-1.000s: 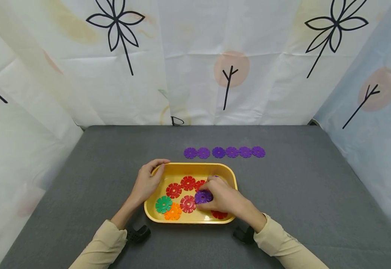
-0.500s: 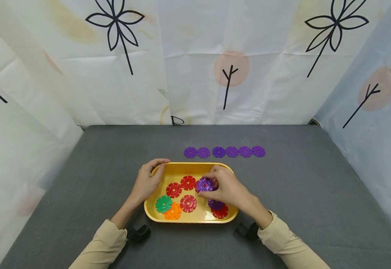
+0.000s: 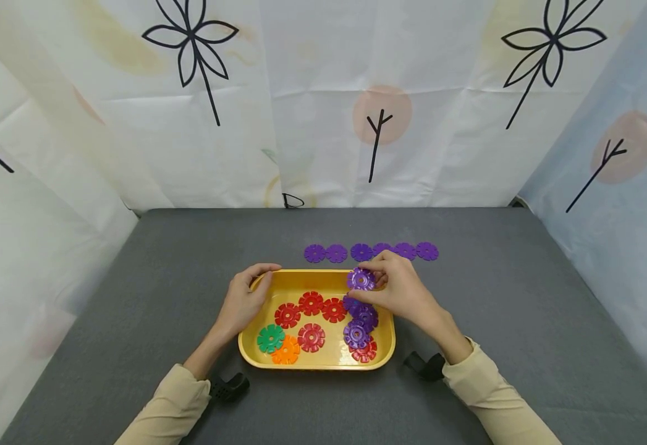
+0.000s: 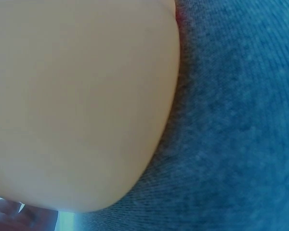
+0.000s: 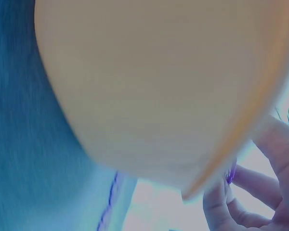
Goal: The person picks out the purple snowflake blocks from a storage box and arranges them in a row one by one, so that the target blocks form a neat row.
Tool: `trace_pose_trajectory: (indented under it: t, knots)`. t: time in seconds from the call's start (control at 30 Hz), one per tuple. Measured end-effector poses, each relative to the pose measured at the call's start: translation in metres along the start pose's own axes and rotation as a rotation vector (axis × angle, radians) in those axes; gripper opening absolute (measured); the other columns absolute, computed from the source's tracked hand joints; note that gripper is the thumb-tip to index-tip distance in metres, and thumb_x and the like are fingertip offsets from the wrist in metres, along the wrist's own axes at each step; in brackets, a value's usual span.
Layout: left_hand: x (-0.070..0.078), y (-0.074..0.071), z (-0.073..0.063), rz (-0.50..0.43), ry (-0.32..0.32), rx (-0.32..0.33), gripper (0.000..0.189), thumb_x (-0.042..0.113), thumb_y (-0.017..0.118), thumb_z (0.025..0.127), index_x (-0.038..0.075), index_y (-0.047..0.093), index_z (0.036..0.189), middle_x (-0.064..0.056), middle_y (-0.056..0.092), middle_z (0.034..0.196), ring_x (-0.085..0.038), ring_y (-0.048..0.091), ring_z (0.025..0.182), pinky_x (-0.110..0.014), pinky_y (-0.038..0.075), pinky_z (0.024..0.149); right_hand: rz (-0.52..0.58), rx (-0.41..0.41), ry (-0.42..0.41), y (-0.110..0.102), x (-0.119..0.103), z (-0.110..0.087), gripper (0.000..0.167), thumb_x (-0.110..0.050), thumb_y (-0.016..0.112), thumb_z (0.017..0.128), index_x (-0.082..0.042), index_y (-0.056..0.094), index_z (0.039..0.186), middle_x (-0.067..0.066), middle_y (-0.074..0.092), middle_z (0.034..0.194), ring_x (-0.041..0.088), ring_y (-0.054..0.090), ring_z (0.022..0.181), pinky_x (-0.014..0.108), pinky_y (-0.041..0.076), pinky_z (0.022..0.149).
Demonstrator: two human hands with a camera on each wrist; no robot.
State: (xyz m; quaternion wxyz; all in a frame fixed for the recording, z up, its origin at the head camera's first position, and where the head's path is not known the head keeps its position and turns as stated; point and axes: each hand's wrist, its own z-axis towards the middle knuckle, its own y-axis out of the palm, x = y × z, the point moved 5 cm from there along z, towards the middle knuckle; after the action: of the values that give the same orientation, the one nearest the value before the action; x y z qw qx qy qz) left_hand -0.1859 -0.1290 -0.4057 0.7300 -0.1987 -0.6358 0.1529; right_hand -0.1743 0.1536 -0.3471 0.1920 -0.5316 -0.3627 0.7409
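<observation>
In the head view, my right hand (image 3: pixel 406 289) pinches a purple flower-shaped disc (image 3: pixel 361 279) between thumb and fingers, over the back right corner of the yellow tray (image 3: pixel 295 282). My left hand (image 3: pixel 247 298) holds the tray's back left corner, thumb on the inside and fingers along the rim. Purple discs (image 3: pixel 356 334) lie overlapping at the tray's right, partly on a red disc (image 3: pixel 364 353). The right wrist view shows the fingers of my right hand (image 5: pixel 274 192) with a sliver of purple disc (image 5: pixel 231 172); the tray's outside (image 5: pixel 154 86) fills most of it.
Behind the tray, several purple discs (image 3: pixel 337 253) form a row on the grey table (image 3: pixel 495 290), with a small gap in it. Inside the tray are several red discs (image 3: pixel 311 337), a green disc (image 3: pixel 270 339) and an orange disc (image 3: pixel 287 350). A patterned cloth (image 3: pixel 323 123) hangs behind.
My right hand has lifted a purple disc from the middle of the tray and carried it back and to the right, uncovering other purple discs. My left hand has stayed in place.
</observation>
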Motion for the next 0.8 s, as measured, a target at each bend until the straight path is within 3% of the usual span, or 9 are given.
trace_pose_trajectory:
  t: [0.2,0.47,0.7,0.8]
  knots:
    - [-0.001,0.000,0.000,-0.008,-0.001,0.000,0.026,0.014,0.052,0.107,0.006,0.068,0.127,-0.016,0.069,0.124,-0.027,0.066,0.105,-0.024,0.057,0.088,-0.052,0.084,0.023,-0.028,0.020,0.005,0.054,-0.020,0.090,0.078,0.006,0.072,0.121,0.018,0.065,0.100,0.020,0.064,0.081,0.027,0.059,0.070]
    - [-0.001,0.001,0.000,0.012,-0.001,0.003,0.026,0.015,0.051,0.108,0.007,0.068,0.126,-0.015,0.069,0.126,-0.027,0.066,0.112,-0.045,0.057,0.098,-0.132,0.144,0.075,-0.056,0.060,0.010,0.051,-0.018,0.088,0.080,0.008,0.071,0.121,0.021,0.062,0.098,0.031,0.062,0.084,0.024,0.050,0.069]
    - [-0.002,0.001,0.001,0.020,0.005,0.008,0.026,0.015,0.052,0.108,0.007,0.068,0.126,-0.014,0.069,0.125,-0.027,0.067,0.108,-0.037,0.059,0.094,-0.178,0.192,0.152,-0.068,0.103,0.013,0.050,-0.020,0.086,0.082,0.012,0.071,0.117,0.026,0.063,0.094,0.032,0.056,0.086,0.033,0.042,0.071]
    - [-0.002,0.001,0.001,0.017,0.012,0.007,0.026,0.015,0.052,0.107,0.007,0.068,0.126,-0.014,0.070,0.125,-0.027,0.067,0.107,-0.033,0.058,0.092,-0.195,0.195,0.205,-0.072,0.122,0.014,0.050,-0.022,0.085,0.083,0.012,0.071,0.118,0.031,0.067,0.098,0.037,0.061,0.088,0.041,0.048,0.074]
